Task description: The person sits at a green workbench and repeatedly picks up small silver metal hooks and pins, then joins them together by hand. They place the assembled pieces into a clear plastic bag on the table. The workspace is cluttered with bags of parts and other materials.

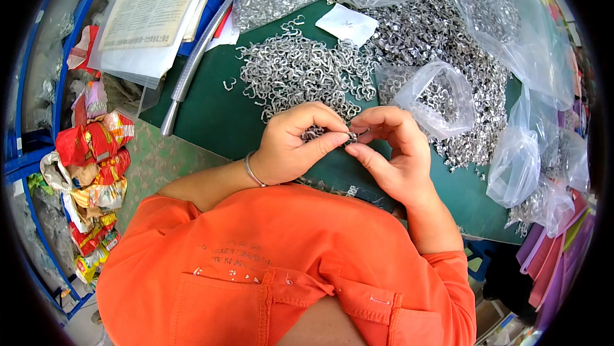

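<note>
My left hand (291, 144) and my right hand (400, 154) meet fingertip to fingertip over the near edge of the green table (211, 106). Pinched between them is a small dark metal piece (351, 137); its exact kind is too small to tell. More small metal pieces (312, 133) show inside the curled fingers of my left hand. Just beyond my hands lies a loose heap of silvery curved metal hooks (291, 71). To the right spreads a larger pile of darker, shiny small metal parts (422, 32).
Clear plastic bags (511, 170) of metal parts stand right and at the back. A white paper slip (347, 24) lies between the heaps. At left are a metal rod with a grey sleeve (192, 68), stacked papers (150, 20) and a blue rack (48, 116) near colourful wrappers (96, 144).
</note>
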A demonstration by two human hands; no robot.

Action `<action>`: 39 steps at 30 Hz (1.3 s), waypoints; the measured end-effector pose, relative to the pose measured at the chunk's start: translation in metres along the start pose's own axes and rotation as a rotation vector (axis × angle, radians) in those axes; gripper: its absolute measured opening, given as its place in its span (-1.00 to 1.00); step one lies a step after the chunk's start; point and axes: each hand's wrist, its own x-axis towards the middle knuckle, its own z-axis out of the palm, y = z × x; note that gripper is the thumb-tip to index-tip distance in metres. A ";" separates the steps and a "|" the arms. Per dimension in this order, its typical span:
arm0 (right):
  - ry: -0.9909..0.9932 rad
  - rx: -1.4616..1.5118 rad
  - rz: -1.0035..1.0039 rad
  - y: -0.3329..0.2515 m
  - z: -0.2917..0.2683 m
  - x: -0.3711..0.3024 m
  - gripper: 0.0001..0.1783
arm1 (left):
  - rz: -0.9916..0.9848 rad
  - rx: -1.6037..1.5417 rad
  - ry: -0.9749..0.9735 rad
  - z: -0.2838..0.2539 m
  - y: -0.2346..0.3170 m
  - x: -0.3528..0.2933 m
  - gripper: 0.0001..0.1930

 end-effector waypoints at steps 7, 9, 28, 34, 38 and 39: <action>0.086 -0.001 -0.022 0.003 0.000 -0.004 -0.76 | -0.060 -0.003 -0.045 -0.001 0.002 -0.001 -0.89; 0.081 -0.066 -0.046 0.002 -0.001 -0.005 -0.75 | -0.042 0.004 -0.009 0.001 0.000 -0.001 -0.90; 0.526 -0.994 -0.449 -0.030 -0.049 0.016 -0.68 | -0.086 -0.065 0.005 -0.002 0.010 -0.001 -0.93; -0.031 -0.687 -0.309 -0.022 -0.015 0.002 -0.66 | -0.126 -0.112 0.095 0.001 0.006 -0.003 -0.92; -0.180 -0.809 -0.190 -0.004 -0.012 0.001 -0.72 | -0.090 -0.049 0.071 -0.001 0.006 -0.002 -0.93; -0.196 -0.799 -0.177 -0.004 -0.013 0.001 -0.72 | -0.064 -0.021 0.066 -0.001 0.005 -0.002 -0.91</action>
